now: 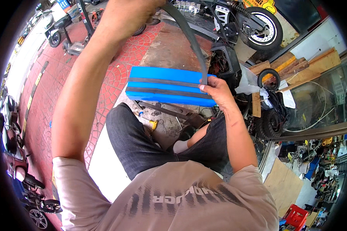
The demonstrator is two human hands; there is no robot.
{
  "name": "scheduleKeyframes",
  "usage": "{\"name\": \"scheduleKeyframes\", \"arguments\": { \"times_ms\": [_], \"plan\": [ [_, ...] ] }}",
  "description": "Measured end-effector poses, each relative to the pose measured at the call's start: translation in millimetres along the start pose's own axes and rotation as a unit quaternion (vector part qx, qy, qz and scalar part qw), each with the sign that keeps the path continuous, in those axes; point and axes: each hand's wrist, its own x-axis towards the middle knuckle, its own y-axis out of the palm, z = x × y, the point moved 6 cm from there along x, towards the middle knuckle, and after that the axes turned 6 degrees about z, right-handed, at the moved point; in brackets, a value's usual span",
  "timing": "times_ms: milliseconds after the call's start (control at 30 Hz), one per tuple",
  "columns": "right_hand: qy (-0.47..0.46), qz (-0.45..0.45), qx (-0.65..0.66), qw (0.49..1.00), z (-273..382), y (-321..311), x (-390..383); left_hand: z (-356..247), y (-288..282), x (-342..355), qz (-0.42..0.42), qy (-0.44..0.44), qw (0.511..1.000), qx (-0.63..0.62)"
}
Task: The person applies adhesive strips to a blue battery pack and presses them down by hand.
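Across the low stand before my knees lies a long blue-wrapped block [164, 72], with two dark grey strips stuck lengthwise along its top. Another dark grey strip [192, 41] arches through the air between my hands. My right hand [218, 91] pinches its lower end between thumb and fingers, at the block's right end. Raised at the top edge of the view, my left hand [129, 13] is closed round the strip's upper part. The frame cuts off some of that hand, and its fingertips are hidden.
Behind the block is a worn brown board [169, 48]. A partly stripped scooter with a wheel [263, 29] stands at the back right, near wood planks [312, 71] and small tyres [272, 123]. A yellow tool [154, 125] lies below the block. Red paving [46, 104] runs along the left.
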Motion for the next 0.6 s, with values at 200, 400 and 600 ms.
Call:
{"name": "scheduleKeyframes", "arguments": {
  "times_ms": [200,400,600],
  "plan": [
    [-0.001,-0.062,0.113,0.992,-7.4,-5.4,-5.7,40.6,-55.6,6.4,-0.008,0.041,0.997,0.065],
    [0.022,-0.064,0.064,0.996,1.6,13.9,-3.2,63.1,-67.7,-4.1,-0.039,-0.034,0.999,0.003],
    [0.043,-0.034,0.026,0.998,8.8,57.0,16.5,52.7,-69.7,-7.4,-0.057,-0.025,0.998,-0.024]
  ]
}}
